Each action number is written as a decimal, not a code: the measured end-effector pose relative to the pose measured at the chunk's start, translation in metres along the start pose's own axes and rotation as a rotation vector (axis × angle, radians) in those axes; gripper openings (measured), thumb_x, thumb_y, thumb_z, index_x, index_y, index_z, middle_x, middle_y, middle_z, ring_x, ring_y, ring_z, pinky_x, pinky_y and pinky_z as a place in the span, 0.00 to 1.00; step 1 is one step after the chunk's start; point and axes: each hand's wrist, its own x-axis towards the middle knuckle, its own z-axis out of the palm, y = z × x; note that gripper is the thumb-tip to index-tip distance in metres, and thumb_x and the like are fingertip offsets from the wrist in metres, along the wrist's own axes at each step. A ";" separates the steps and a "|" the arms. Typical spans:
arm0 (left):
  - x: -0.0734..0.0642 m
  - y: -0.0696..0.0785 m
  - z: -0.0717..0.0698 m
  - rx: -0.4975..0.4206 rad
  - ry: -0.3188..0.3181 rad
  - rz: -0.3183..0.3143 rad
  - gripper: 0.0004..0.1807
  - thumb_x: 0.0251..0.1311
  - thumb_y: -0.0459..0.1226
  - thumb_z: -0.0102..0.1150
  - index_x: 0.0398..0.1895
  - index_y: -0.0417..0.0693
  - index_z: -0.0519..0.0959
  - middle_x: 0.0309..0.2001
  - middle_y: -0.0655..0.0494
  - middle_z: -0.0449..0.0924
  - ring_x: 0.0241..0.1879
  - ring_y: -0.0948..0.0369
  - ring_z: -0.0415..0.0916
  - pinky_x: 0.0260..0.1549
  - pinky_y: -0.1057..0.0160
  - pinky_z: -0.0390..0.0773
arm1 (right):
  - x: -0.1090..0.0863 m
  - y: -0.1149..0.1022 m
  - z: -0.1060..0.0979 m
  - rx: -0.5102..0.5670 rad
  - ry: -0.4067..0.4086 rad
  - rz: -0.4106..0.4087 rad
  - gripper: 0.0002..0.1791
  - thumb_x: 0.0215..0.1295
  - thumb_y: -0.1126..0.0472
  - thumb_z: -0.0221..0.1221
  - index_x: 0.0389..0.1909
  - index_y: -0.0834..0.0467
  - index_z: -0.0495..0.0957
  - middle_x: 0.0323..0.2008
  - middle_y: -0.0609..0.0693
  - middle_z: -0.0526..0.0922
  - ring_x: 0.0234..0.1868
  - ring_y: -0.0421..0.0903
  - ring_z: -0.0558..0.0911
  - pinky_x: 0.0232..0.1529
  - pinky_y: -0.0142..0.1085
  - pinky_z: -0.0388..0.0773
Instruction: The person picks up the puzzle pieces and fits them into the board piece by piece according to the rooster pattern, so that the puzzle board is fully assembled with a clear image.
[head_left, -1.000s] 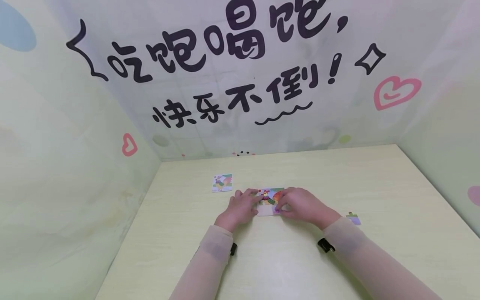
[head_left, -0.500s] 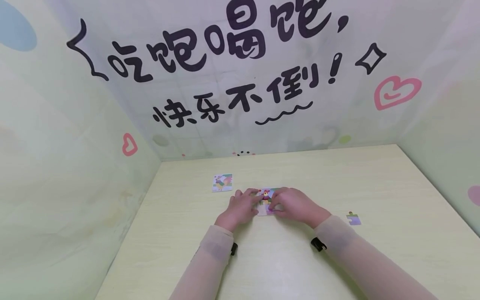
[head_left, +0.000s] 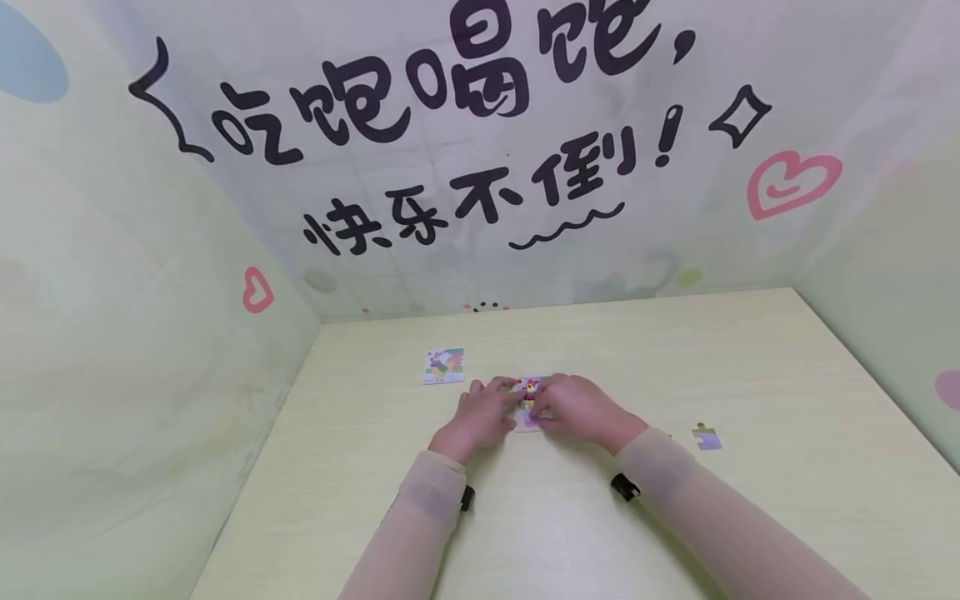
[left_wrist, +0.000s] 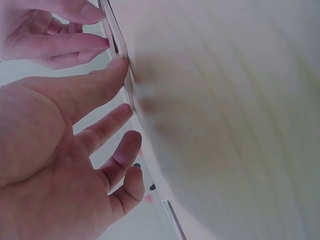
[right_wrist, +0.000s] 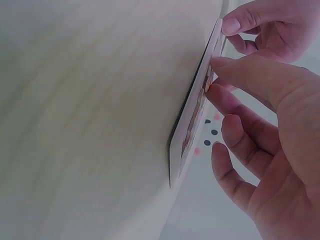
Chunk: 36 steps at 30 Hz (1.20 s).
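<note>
A small puzzle board lies on the table, with a colourful rooster picture partly assembled in it. My left hand holds the board's left side, thumb near the lower corner and index finger reaching over the picture. From the right, my right hand pinches a purplish puzzle piece between thumb and index finger, over the board's lower part. The hand hides the picture's right side. In the right wrist view the board appears edge-on, and thumb and index fingertips touch its face.
A square rooster picture card lies behind and left of the board. One loose puzzle piece with a green top and lilac bottom lies to the right. A printed cloth wall stands along the table's back.
My right hand has slid leftward with the purplish puzzle piece, from the board's lower right toward its lower left. The left hand stays in place.
</note>
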 end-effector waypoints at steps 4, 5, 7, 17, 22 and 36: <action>0.000 0.000 0.000 -0.003 0.002 0.000 0.32 0.68 0.41 0.65 0.75 0.64 0.70 0.79 0.61 0.61 0.57 0.51 0.65 0.51 0.52 0.68 | 0.002 -0.002 0.000 0.008 0.000 0.004 0.03 0.59 0.59 0.74 0.34 0.50 0.92 0.37 0.44 0.89 0.44 0.46 0.86 0.52 0.43 0.83; 0.000 0.000 0.000 -0.004 0.002 -0.001 0.32 0.68 0.41 0.65 0.75 0.64 0.70 0.79 0.61 0.61 0.57 0.51 0.65 0.51 0.52 0.68 | 0.002 -0.002 0.000 0.010 0.000 0.004 0.03 0.60 0.59 0.74 0.34 0.50 0.92 0.38 0.45 0.89 0.44 0.46 0.86 0.53 0.43 0.83; 0.001 0.000 0.001 0.004 0.001 -0.004 0.32 0.68 0.41 0.65 0.76 0.65 0.70 0.79 0.61 0.61 0.57 0.50 0.65 0.51 0.52 0.68 | 0.003 -0.002 0.001 0.014 -0.002 0.005 0.03 0.60 0.59 0.74 0.34 0.50 0.92 0.38 0.45 0.89 0.45 0.47 0.86 0.53 0.44 0.83; 0.000 0.000 0.000 -0.012 0.004 -0.005 0.33 0.68 0.40 0.65 0.76 0.65 0.70 0.79 0.61 0.61 0.58 0.51 0.65 0.52 0.52 0.69 | 0.005 -0.004 0.002 -0.011 0.021 -0.020 0.06 0.59 0.61 0.74 0.37 0.53 0.92 0.39 0.48 0.89 0.44 0.48 0.86 0.51 0.45 0.83; 0.000 0.000 0.000 -0.019 0.010 0.000 0.33 0.68 0.40 0.65 0.75 0.64 0.71 0.78 0.61 0.62 0.56 0.51 0.65 0.50 0.53 0.68 | 0.005 -0.003 0.004 -0.032 0.019 -0.018 0.06 0.60 0.61 0.73 0.39 0.54 0.91 0.40 0.49 0.89 0.44 0.49 0.86 0.49 0.45 0.84; 0.000 0.001 -0.001 -0.008 0.006 -0.005 0.33 0.68 0.41 0.65 0.76 0.65 0.70 0.78 0.60 0.62 0.55 0.51 0.65 0.48 0.54 0.68 | 0.004 0.000 0.004 -0.022 0.051 -0.109 0.02 0.59 0.63 0.74 0.33 0.55 0.91 0.38 0.49 0.86 0.39 0.46 0.82 0.46 0.41 0.82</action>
